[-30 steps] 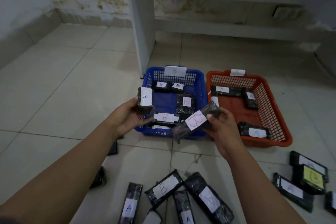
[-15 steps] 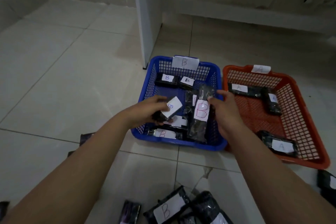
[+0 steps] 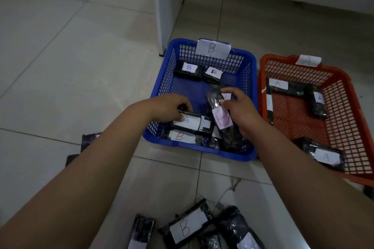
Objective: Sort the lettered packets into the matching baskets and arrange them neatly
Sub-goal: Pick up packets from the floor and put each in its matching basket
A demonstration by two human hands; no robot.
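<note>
Pale floor tiles [image 3: 60, 79] run under everything, with a white post [image 3: 164, 6] and a low ledge at the far side.

Nearest the camera, a loose pile of black packets [image 3: 202, 228] lies on the floor, one showing a B label [image 3: 183, 228]; these are not yet sorted. A couple more dark packets [image 3: 89, 139] peek out at the left, behind the left forearm.

Beyond them, both hands reach into the blue basket [image 3: 159, 91], which carries a B tag [image 3: 212, 48] on its far wall. The left hand [image 3: 168, 107] has its fingers curled down onto a small packet [image 3: 187, 122] at the basket's near left, atop other B packets; it seems to be pinching its far end, though the fingertips are partly hidden. The right hand [image 3: 240, 113] holds a long packet [image 3: 221, 119] with a pink B label, thumb and fingers closed narrowly around it, the packet slanting over the near right of the basket. Two more B packets [image 3: 199, 70] sit side by side at the far wall.

To the right, the orange basket [image 3: 344, 75], tagged A, holds several A packets [image 3: 287, 87].

The step in hand looks like laying both B packets down. Next, each should be set flat and squared against its neighbours, then released before reaching back for the floor pile.
</note>
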